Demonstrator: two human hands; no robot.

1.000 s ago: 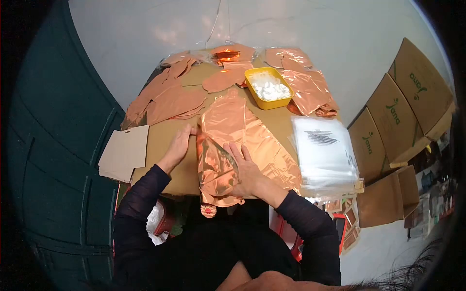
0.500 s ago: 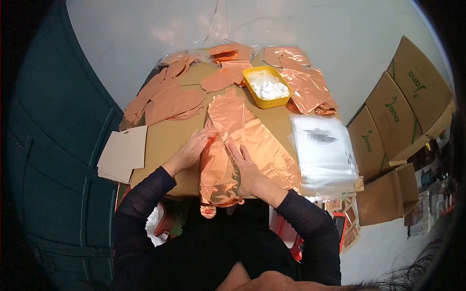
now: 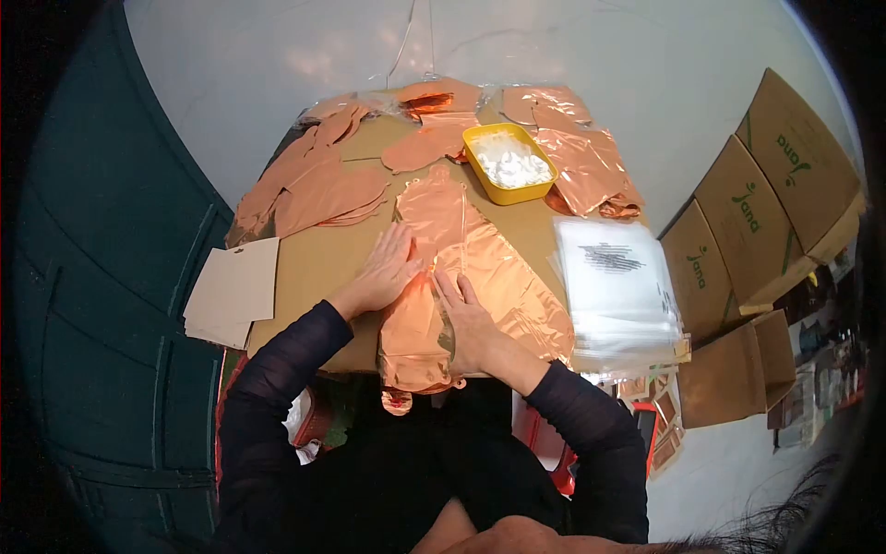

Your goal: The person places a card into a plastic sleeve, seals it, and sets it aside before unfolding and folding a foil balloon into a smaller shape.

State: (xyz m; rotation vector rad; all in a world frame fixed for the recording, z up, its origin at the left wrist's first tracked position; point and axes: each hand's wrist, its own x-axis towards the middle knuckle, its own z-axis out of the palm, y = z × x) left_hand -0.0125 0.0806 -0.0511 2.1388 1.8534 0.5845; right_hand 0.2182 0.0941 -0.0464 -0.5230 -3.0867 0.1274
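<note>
Foil balloon (image 3: 480, 277), copper-coloured and deflated, lies flat on the cardboard-covered counter (image 3: 314, 268), right in front of the person. Both grips are open: the left hand (image 3: 388, 268) and right hand (image 3: 466, 319) rest palm-down on it side by side, clasping nothing. Its near left part looks folded over and pressed, while the far part lies unfolded, so the folding seems partly done. Its long axis runs away from the person, with the narrow tail over the near edge and the far end toward the yellow tray (image 3: 509, 163).

Tray (image 3: 508, 166) behind foil balloon (image 3: 461, 268)
</note>
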